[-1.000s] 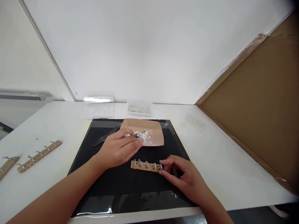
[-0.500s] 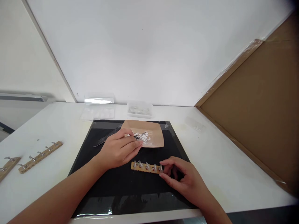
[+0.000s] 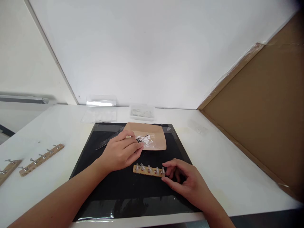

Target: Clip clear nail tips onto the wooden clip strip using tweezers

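Observation:
A short wooden strip [image 3: 144,170] carries a row of round metal fittings and slim clear pieces standing up, seemingly nail tips. My right hand [image 3: 182,177] is curled at the strip's right end, thumb and index finger on either side of it. Farther back, my left hand [image 3: 123,148] reaches over the near left part of a brown paper tray [image 3: 160,131]. Its fingers are pinched together beside small white flakes [image 3: 147,139] in the tray; whatever is between them is hidden. A narrow dark item partly shows by these fingertips.
Beneath the work lies a black mat [image 3: 114,186]. A dark flat file-like stick [image 3: 104,143] extends behind my left hand. Two clear plastic boxes [image 3: 102,114] [image 3: 142,112] stand at the wall. More wooden strips with metal clips [image 3: 41,160] lie left; a cardboard panel [image 3: 256,117] rises right.
My left fingertips have shifted slightly left over the tray. My right index fingertip sits a little farther from the end clear piece. The strip stays in place.

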A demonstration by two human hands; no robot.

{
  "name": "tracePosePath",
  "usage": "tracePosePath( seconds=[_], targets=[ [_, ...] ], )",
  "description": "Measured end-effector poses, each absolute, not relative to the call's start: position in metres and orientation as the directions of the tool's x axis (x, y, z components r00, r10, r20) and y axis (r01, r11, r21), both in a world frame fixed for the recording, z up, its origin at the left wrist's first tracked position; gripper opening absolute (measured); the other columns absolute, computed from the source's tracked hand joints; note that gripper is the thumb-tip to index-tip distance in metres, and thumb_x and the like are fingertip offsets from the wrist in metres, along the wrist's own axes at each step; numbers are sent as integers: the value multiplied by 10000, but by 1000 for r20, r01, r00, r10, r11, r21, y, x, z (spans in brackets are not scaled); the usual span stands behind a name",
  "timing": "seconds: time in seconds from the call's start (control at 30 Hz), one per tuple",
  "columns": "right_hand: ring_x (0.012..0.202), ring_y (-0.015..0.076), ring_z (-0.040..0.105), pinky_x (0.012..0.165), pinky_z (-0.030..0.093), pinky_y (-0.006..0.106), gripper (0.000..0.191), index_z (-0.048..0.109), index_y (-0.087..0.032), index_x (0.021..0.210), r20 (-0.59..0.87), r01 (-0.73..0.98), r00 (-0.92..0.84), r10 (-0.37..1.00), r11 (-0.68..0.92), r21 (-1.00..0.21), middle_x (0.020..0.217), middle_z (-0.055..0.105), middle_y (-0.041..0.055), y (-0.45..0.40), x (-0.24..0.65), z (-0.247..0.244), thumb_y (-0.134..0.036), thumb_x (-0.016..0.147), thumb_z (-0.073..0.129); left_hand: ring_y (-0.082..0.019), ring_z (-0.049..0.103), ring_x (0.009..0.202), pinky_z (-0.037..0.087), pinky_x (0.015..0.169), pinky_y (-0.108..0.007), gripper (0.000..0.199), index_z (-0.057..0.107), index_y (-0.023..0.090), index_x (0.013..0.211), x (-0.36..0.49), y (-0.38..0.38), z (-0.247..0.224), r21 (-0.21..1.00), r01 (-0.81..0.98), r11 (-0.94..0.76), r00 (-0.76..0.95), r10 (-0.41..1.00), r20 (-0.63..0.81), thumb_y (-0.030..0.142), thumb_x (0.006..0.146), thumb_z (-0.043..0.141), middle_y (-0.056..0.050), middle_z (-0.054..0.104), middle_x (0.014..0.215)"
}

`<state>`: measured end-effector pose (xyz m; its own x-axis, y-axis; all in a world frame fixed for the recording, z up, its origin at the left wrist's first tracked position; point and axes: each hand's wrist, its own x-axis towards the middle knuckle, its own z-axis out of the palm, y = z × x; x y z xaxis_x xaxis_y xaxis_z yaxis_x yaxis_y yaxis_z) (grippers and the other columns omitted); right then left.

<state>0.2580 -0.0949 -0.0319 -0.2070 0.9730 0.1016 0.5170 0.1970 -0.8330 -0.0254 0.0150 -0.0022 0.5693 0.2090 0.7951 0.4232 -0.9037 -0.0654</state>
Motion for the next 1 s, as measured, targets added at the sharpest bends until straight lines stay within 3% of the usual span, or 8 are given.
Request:
tracePosePath(
  seconds=[0.2,0.3,0.57,0.8,1.0],
  targets=[
    [689,152,541,612,489,295,389,674,-306,1226,128,664,-188,974,222,-714,920,626,6,-94,264,-31,-406,874,808,-171,663,807,593,946,-390,203,671,184,1070,-27,16,-5,-50,428,-903,579,231,782,125,889,743,-18,756,868],
    [742,167,574,641,492,301,343,716,-312,1200,152,713,-185,971,239,-659,927,595,15,-93,263,-34,-429,889,800,-179,667,821,593,949,-392,220,674,181,1086,-27,16,-4,-51,427,-903,578,230,783,122,886,745,-24,754,869],
    [712,163,583,636,458,298,189,746,-298,1054,119,727,-198,973,227,-648,860,613,-2,-95,253,-34,-452,946,737,-207,654,886,596,923,-378,236,683,179,1067,-25,12,-2,-50,418,-907,564,216,797,118,857,771,-27,758,878],
    [809,177,643,745,496,302,145,676,-264,1017,115,712,-165,980,199,-673,902,670,-1,-99,260,-29,-400,1016,626,-185,622,836,589,893,-372,231,666,179,1056,-24,10,-1,-10,405,-914,516,220,828,94,862,758,-22,732,845],
    [831,199,675,758,530,294,209,673,-265,1035,158,738,5,987,104,-667,937,729,14,-112,294,-29,-453,999,589,-204,625,870,577,852,-381,216,660,184,1057,-24,11,3,-17,411,-912,506,213,836,83,882,737,-40,744,882]
  ],
)
